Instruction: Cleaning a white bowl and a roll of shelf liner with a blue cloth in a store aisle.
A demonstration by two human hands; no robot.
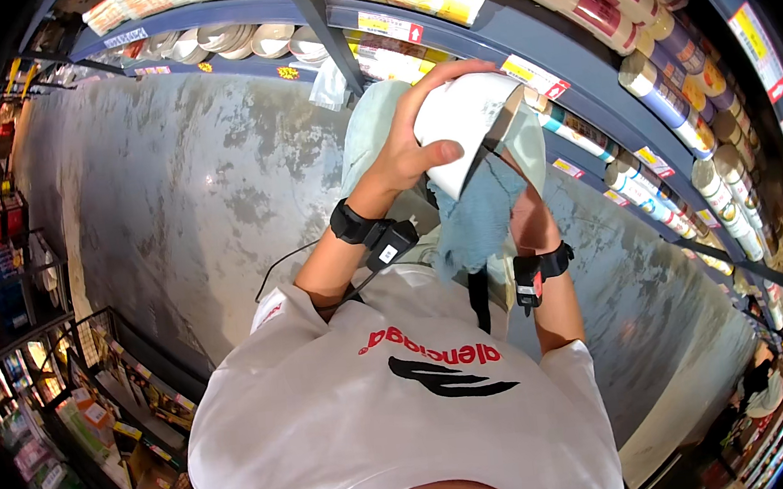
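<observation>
My left hand point(416, 132) grips a white, curved, hollow object point(465, 113), thumb on the near face and fingers over its top. The object's kind is unclear; its open edge faces right and shows a brownish inside. A crumpled blue-grey cloth point(477, 218) hangs below that opening. Against the cloth is my right hand point(528, 213), its fingers mostly hidden by the cloth and the white object. Both hands are over my knees in pale trousers point(370, 130).
Grey metal shelving point(412, 20) curves across the front and right, with price labels and packaged rolls point(667, 101). Stacked bowls point(227, 40) stand on a low shelf. A mottled concrete floor point(164, 160) lies around me. Wire racks with goods point(125, 411) stand at left.
</observation>
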